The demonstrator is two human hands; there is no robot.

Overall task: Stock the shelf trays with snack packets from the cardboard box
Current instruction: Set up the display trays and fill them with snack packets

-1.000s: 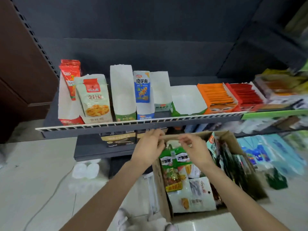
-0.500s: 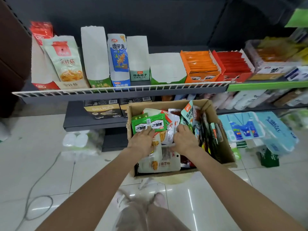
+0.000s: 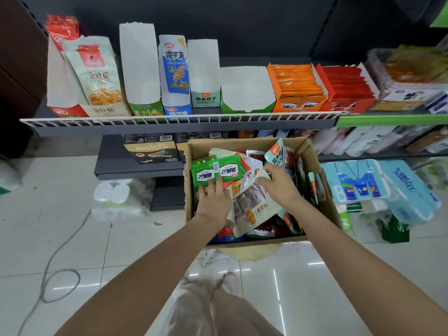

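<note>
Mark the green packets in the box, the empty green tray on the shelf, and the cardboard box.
green packets (image 3: 218, 171), head view, on the front label.
empty green tray (image 3: 244, 89), head view, on its white inner wall.
cardboard box (image 3: 236, 143), head view, on the far wall.
</note>
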